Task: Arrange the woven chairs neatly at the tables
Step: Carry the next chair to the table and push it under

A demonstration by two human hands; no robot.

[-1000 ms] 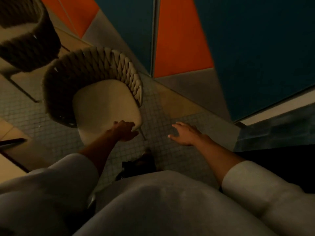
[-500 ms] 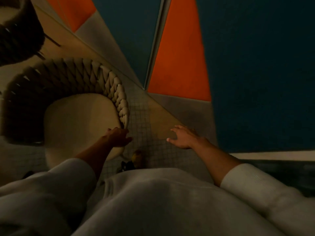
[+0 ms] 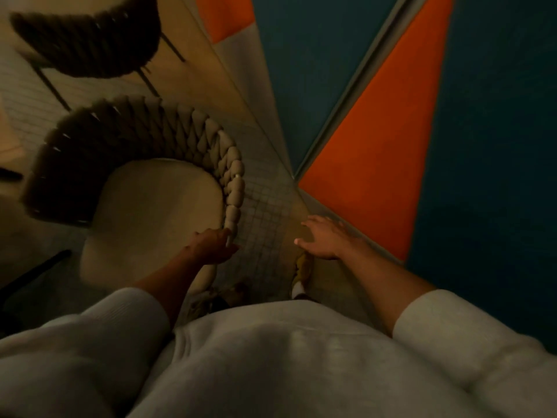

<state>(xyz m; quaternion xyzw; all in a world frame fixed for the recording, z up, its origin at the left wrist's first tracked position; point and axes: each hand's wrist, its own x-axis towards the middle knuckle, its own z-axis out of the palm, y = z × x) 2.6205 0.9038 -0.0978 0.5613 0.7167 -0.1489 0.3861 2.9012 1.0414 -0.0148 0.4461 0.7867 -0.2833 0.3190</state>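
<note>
The left hand [image 3: 212,245] grips the near end of the beige rope-woven chair with a cream seat cushion [image 3: 156,212], which stands on the small-tiled floor [image 3: 265,206]. The right hand [image 3: 324,239] hovers beside it, fingers spread and holding nothing. A darker woven chair [image 3: 87,43] stands beyond.

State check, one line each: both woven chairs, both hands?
near woven chair: upright, held at the end of its woven rim
far woven chair: upright, untouched
left hand: grips the near woven chair's rim end
right hand: open, fingers spread, holds nothing
</note>
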